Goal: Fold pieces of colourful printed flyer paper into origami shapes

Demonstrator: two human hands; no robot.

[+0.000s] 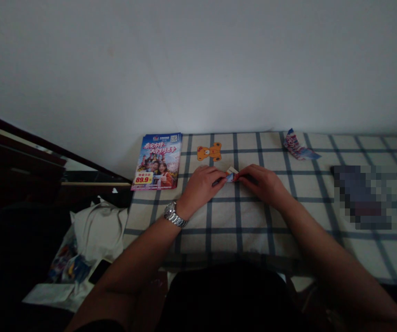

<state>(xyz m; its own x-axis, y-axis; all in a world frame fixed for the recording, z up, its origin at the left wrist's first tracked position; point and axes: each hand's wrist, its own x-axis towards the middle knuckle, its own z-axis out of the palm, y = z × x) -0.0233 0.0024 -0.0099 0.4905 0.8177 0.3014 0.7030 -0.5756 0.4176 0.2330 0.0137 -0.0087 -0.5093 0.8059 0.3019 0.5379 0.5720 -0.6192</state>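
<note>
Between my two hands is a small piece of folded, printed paper [232, 174], white, blue and red. My left hand [205, 185], with a metal watch [174, 214] on its wrist, pinches the paper's left end. Its right end is pinched by my right hand [261, 183]. Both hands are low over a checked cloth [215, 216], fingertips close together. Just beyond my left hand, an orange teddy bear figure [209, 151] lies on the cloth. Parts of the paper under the fingers are hidden.
A stack of printed flyers [157, 161] lies at the left end by the wall [198, 64]. Further right are a creased flyer [300, 146] and a blurred dark object [364, 196]. White bags [99, 226] stand below left, near a dark rail [53, 147].
</note>
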